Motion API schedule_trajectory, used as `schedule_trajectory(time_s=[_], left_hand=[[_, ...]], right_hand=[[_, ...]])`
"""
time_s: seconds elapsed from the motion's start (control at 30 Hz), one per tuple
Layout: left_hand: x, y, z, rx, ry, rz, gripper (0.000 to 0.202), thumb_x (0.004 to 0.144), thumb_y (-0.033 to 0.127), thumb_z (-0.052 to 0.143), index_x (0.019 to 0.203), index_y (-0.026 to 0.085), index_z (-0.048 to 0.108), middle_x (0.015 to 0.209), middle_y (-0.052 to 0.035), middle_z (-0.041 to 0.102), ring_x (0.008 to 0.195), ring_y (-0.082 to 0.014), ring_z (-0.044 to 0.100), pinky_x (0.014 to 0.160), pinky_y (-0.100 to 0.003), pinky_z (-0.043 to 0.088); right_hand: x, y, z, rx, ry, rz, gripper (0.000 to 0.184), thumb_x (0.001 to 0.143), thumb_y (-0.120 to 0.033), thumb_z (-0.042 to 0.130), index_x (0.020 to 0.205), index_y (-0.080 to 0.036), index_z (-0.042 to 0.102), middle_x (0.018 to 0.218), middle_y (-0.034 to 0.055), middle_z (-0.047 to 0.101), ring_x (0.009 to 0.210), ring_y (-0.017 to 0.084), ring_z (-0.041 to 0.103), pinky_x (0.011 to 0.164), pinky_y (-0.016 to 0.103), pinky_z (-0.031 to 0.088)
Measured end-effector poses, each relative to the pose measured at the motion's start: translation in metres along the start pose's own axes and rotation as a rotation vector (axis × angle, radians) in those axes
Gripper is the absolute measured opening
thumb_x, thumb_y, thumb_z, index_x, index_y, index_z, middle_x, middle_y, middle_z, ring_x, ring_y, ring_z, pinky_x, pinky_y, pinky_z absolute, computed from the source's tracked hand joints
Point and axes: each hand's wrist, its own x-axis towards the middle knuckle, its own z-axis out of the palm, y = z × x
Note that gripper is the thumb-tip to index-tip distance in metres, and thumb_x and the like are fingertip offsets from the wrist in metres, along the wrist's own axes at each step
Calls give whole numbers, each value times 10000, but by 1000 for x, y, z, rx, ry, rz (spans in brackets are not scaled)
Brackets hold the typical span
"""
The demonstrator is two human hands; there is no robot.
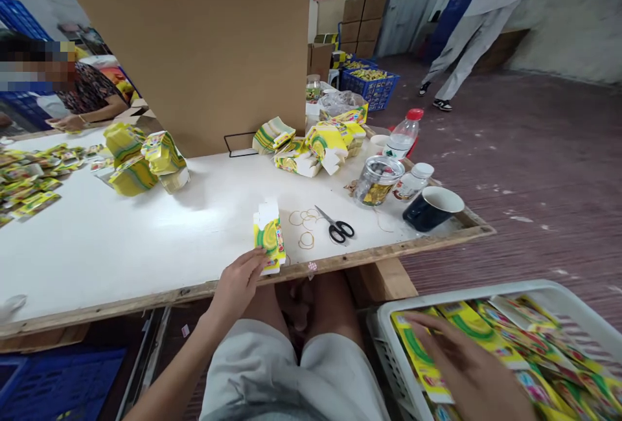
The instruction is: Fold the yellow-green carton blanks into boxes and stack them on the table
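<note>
My left hand (239,284) rests at the near edge of the white table (121,239), its fingers closed on a small stack of yellow-green flat cartons (269,237) that lies on the tabletop. My right hand (466,359) reaches down into a white plastic basket (389,317) at my right knee. Its fingers lie spread and flat on the yellow-green packets (515,343) that fill the basket, and it grips nothing that I can see.
Scissors (336,225) and loose rubber bands (305,227) lie beside the stack. A dark mug (431,207), jar (376,180) and bottles (404,135) crowd the right end. Carton piles (146,159) (315,146) sit before a cardboard divider (194,45). One person sits far left, another stands far right.
</note>
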Motion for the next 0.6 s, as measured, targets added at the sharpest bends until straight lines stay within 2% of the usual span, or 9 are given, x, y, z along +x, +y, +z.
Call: schedule_trajectory(time_s=[0.07, 0.13, 0.23, 0.3, 0.4, 0.5, 0.6], left_hand=[[-2, 1, 1, 3, 21, 29, 257, 944, 230, 589, 1163, 209, 721, 1252, -100, 739, 1174, -276, 692, 979, -459, 601], [-3, 2, 0, 3, 54, 68, 246, 941, 224, 597, 1146, 209, 731, 1223, -99, 752, 1159, -281, 698, 970, -464, 608], [-11, 7, -2, -3, 129, 118, 276, 989, 168, 502, 1136, 200, 734, 1137, -100, 784, 1120, -250, 719, 973, -432, 610], [-21, 18, -3, -39, 192, 202, 301, 983, 117, 506, 1198, 190, 704, 1157, -109, 777, 1158, -245, 704, 999, -418, 597], [-35, 41, -2, -167, 239, 363, 353, 938, 40, 561, 1244, 175, 674, 1161, -117, 773, 1211, -260, 676, 1003, -406, 600], [-42, 62, 2, -297, 225, 360, 377, 925, 16, 568, 1247, 184, 667, 1125, -113, 781, 1192, -253, 688, 980, -388, 616], [-44, 73, 5, -412, 192, 367, 409, 918, 6, 562, 1260, 203, 665, 1113, -107, 784, 1159, -232, 706, 980, -358, 612]], right_hand=[[3, -32, 53, 185, -174, 25, 289, 760, -527, 729, 839, -263, 815, 822, 66, 807, 694, 258, 741, 619, 316, 572], [6, -56, 97, 375, -261, 58, 320, 776, -540, 727, 805, -230, 802, 812, 76, 797, 754, 261, 733, 680, 322, 562], [11, -76, 138, 542, -291, 101, 396, 789, -583, 716, 750, -194, 778, 718, 76, 769, 695, 240, 699, 670, 321, 547], [12, -80, 151, 597, -286, 118, 431, 800, -605, 698, 806, -180, 775, 684, 66, 752, 666, 228, 689, 647, 320, 550], [11, -80, 156, 685, -259, 154, 429, 781, -590, 728, 871, -171, 756, 701, 55, 745, 700, 224, 699, 670, 326, 565], [6, -77, 150, 729, -207, 191, 397, 791, -563, 736, 859, -172, 736, 732, 51, 743, 699, 204, 690, 659, 305, 560], [-2, -74, 140, 746, -182, 218, 370, 796, -528, 752, 900, -173, 732, 750, 50, 746, 674, 189, 679, 622, 284, 549]])
